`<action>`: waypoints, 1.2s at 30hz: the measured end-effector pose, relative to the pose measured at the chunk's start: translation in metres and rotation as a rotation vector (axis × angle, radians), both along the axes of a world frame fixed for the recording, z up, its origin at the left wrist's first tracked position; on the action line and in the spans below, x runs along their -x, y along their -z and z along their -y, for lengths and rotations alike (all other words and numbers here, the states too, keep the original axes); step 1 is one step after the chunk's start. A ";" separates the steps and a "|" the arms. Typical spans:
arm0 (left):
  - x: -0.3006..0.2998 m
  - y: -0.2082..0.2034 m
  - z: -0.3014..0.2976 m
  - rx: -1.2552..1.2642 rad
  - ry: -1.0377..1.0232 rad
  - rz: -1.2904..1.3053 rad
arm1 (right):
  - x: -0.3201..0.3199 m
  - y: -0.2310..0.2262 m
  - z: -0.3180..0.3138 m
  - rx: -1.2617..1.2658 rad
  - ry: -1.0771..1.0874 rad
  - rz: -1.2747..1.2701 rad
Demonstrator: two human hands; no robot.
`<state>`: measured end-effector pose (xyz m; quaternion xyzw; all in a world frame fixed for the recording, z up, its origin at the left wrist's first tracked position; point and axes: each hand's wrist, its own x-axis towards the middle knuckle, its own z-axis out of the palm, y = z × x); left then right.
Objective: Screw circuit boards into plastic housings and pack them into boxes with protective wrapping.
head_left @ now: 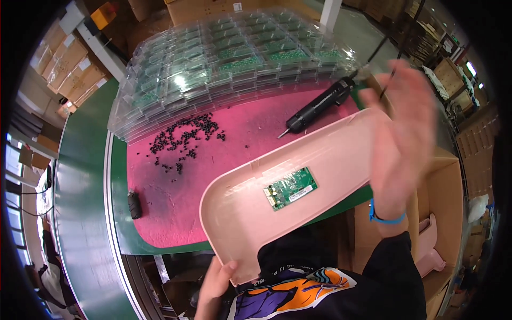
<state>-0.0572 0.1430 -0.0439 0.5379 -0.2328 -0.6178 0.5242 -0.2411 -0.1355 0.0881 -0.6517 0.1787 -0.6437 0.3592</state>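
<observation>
A pale pink plastic shell, shaped like a long shallow tray with a bent end, lies tilted across the near edge of the bench. My left hand grips its bent near end, thumb on top. Inside the shell sits a green circuit board with white connectors at one end. My right hand, blurred by motion, is raised over the shell's right end, fingers stretched out and thumb apart. It covers that end, so contact cannot be told. A black electric screwdriver lies just beyond the shell, bit pointing left.
Stacked clear plastic trays of green boards stand at the back. Many small black screws are scattered on the pink mat. A dark wrapped object lies left. At right, a cardboard box holds pink plastic parts.
</observation>
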 end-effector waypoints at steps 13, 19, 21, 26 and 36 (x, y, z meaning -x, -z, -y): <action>-0.001 0.028 -0.047 0.609 -0.562 -0.409 | 0.084 -0.016 -0.063 0.563 0.026 -0.028; -0.062 0.016 -0.086 0.941 -0.838 -0.277 | 0.027 -0.031 -0.071 0.644 0.090 -0.113; -0.072 -0.004 -0.097 0.971 -0.955 0.033 | 0.015 -0.024 -0.086 0.657 0.087 -0.126; -0.106 -0.018 -0.126 0.928 -1.214 0.070 | -0.008 -0.034 -0.108 0.725 0.131 -0.205; -0.202 0.014 -0.180 0.892 -1.563 -0.026 | -0.043 -0.044 0.023 0.816 0.196 -0.481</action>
